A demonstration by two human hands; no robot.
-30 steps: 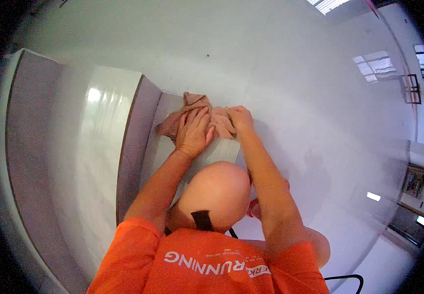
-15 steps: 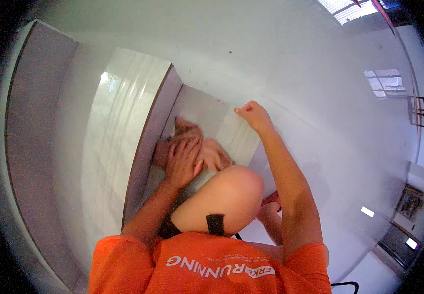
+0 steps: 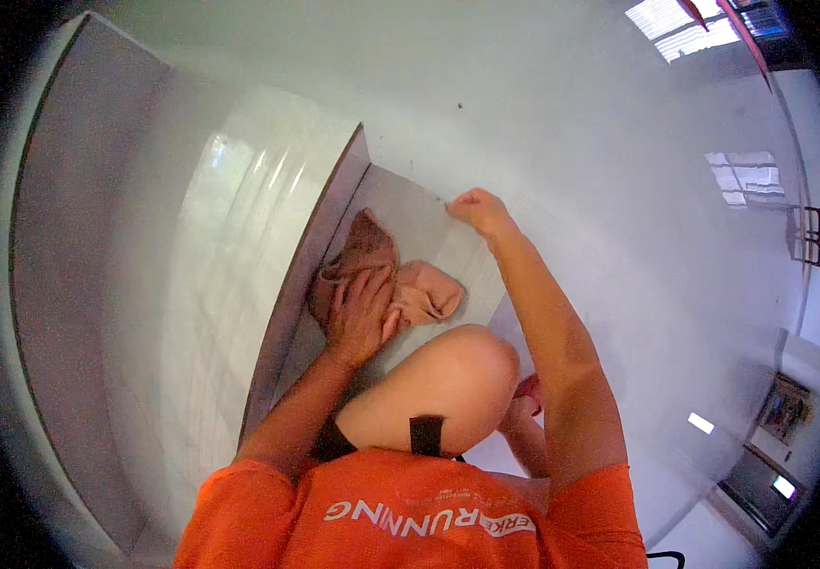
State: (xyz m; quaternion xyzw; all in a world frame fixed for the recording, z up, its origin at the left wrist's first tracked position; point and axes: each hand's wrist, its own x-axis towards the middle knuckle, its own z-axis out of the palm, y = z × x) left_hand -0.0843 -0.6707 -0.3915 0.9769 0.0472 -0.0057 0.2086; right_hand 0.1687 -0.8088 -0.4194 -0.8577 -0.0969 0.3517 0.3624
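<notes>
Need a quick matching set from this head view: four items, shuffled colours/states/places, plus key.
Column 1
1. Left hand
2. Cloth
3. Shirt
4. Right hand

Column 2
A. bright orange with white print
B. curled, apart from the cloth
C. laid on top of the cloth
D. pinkish brown, crumpled

Pairs: 1-C, 2-D, 3-A, 4-B
</notes>
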